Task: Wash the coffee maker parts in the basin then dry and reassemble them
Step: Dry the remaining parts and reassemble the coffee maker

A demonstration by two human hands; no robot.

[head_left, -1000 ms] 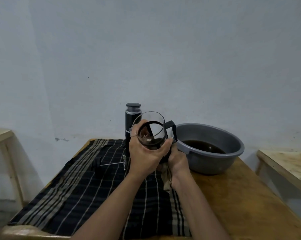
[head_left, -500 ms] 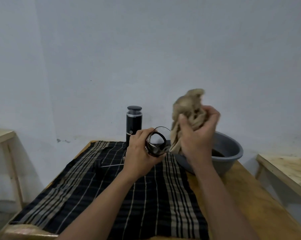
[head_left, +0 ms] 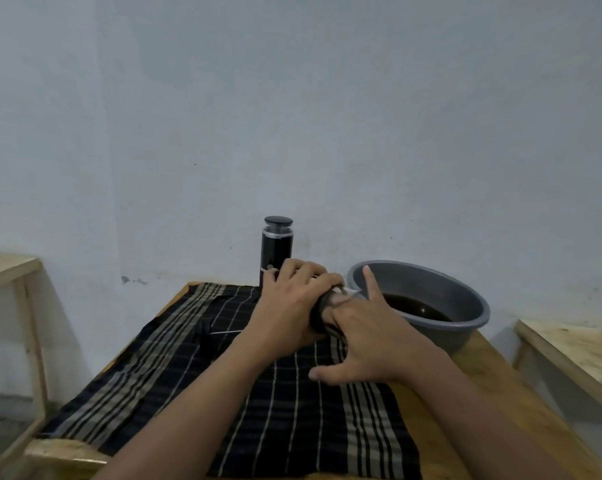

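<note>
so the glass carafe [head_left: 324, 311] is lying on its side, held up just above the plaid cloth [head_left: 292, 410], right in the middle of the counter [head_left: 448, 389] and just beside the grey basin [head_left: 465, 327]. the left hand [head_left: 289, 306] is wrapped over the top of it, fingers curled round the glass, a solid grasp. the right hand [head_left: 368, 337] is pushed up against the carafe's open end, with its index finger sticking straight up and the thumb splayed out low toward the cloth. the other fingers are hidden at the mouth of the glass, so honestly I can't tell if that hand is clenched on anything or just pressing. only 1 bit of clear rim shows between the 2 hands, the rest looks dark. the basin has dark brown liquid [head_left: 413, 308] in the bottom and sits at the far right of the counter, partly off the cloth. behind the left hand a black cylinder [head_left: 277, 251] with a silver band and a dark cap stands upright near the wall. to the left on the cloth there's a small black part with a thin metal rod [head_left: 226, 331] lying flat, too blurry to say more. 2 pale wooden side tables, 1 left [head_left: 1, 268] and 1 right [head_left: 576, 344]
</note>
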